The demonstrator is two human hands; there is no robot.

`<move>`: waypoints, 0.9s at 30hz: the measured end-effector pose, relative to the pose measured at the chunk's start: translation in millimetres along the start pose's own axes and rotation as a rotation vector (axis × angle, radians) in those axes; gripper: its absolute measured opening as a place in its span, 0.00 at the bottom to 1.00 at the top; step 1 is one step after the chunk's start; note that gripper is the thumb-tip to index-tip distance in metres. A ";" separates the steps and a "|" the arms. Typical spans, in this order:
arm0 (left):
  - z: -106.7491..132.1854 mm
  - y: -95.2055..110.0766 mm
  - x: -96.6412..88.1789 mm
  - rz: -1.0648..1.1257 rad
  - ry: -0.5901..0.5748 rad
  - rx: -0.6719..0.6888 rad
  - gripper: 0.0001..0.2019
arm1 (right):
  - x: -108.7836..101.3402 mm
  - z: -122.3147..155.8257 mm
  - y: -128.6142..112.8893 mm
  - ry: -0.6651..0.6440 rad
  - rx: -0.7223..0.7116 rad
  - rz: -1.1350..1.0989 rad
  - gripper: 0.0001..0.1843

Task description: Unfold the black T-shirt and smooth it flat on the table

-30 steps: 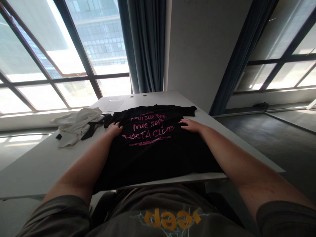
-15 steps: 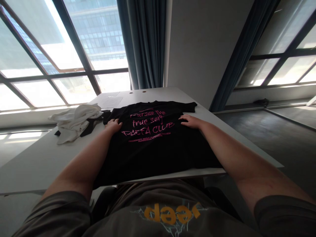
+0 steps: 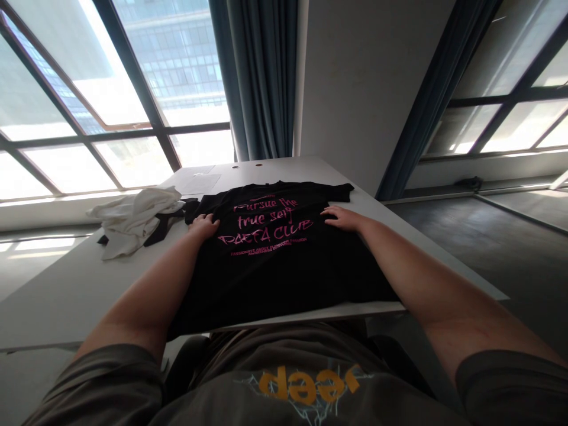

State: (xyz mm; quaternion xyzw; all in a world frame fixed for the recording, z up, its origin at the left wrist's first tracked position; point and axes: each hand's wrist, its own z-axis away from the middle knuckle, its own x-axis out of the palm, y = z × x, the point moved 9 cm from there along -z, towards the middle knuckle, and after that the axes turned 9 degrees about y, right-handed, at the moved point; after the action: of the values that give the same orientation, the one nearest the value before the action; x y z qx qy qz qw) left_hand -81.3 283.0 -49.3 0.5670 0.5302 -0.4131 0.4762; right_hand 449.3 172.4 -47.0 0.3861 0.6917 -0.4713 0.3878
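Observation:
A black T-shirt (image 3: 284,278) with pink lettering lies spread out, its neck toward the far side and its hem by the near table edge. My left hand (image 3: 205,226) rests on its left side, just below the left sleeve, fingers laid over the cloth. On the opposite side, my right hand (image 3: 341,218) lies on the shirt below the right sleeve, fingers stretched out and slightly apart. Neither hand lifts any fabric. Part of the shirt's lower left edge is hidden behind my left forearm.
The white table (image 3: 84,296) carries a crumpled white cloth (image 3: 139,216) with black parts, left of the shirt. Paper sheets (image 3: 195,180) lie farther back, near two small holes in the tabletop. Behind stand a blue curtain (image 3: 261,83), a pillar and large windows.

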 end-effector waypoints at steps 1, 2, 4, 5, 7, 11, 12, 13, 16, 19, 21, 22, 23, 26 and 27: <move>0.2 0.2 -0.3 -0.002 0.000 -0.001 0.36 | -0.3 0.2 -0.3 -0.001 0.002 0.000 0.26; 0.4 0.4 -0.7 -0.003 0.000 -0.001 0.36 | -0.5 0.5 -0.6 -0.003 0.003 -0.001 0.26; 0.5 0.7 -1.1 -0.004 0.000 0.000 0.36 | -0.7 1.0 -0.8 -0.010 0.010 -0.001 0.27; 0.4 0.7 -1.0 -0.004 0.000 0.000 0.37 | -0.6 1.2 -0.9 -0.015 0.013 0.000 0.27; 0.1 0.5 -0.4 -0.003 -0.003 0.001 0.37 | -0.3 1.5 -1.0 -0.022 0.016 0.005 0.27; -1.2 -0.4 0.6 0.000 0.002 0.004 0.37 | 0.2 0.9 -0.4 -0.020 0.013 0.004 0.27; -1.4 -0.7 1.0 0.000 0.001 0.003 0.37 | 0.3 0.6 0.1 -0.017 0.012 0.000 0.27; -1.4 -1.0 1.2 0.000 0.000 0.001 0.37 | 0.3 0.3 0.5 -0.014 0.010 -0.004 0.26; -0.9 -0.7 0.3 0.004 0.005 0.000 0.37 | 0.6 -0.5 1.7 -0.007 0.000 -0.008 0.26; 0.5 1.1 -2.0 0.000 0.013 0.005 0.36 | 2.1 -1.1 4.3 -0.009 0.002 0.002 0.26; 1.8 2.3 -2.6 -0.003 0.007 0.007 0.36 | 3.4 -1.6 6.3 -0.009 0.005 0.007 0.26; 2.4 2.7 -2.8 -0.002 0.004 0.006 0.36 | 4.1 -1.8 7.0 -0.009 0.003 0.008 0.26; 2.9 3.1 -3.0 0.000 0.002 0.005 0.36 | 4.7 -2.1 7.5 -0.007 -0.001 0.007 0.27; 4.1 3.4 -3.3 0.005 0.000 0.004 0.36 | 6.0 -2.4 7.9 -0.006 -0.012 0.005 0.27; 4.3 3.4 -3.1 0.007 -0.002 0.004 0.36 | 6.2 -2.4 7.9 -0.006 -0.014 0.005 0.27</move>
State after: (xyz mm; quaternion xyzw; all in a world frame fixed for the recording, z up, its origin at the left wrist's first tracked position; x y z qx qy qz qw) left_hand -78.1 278.3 -46.8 0.5694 0.5271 -0.4130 0.4768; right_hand 453.4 177.7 -54.7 0.3839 0.6927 -0.4667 0.3938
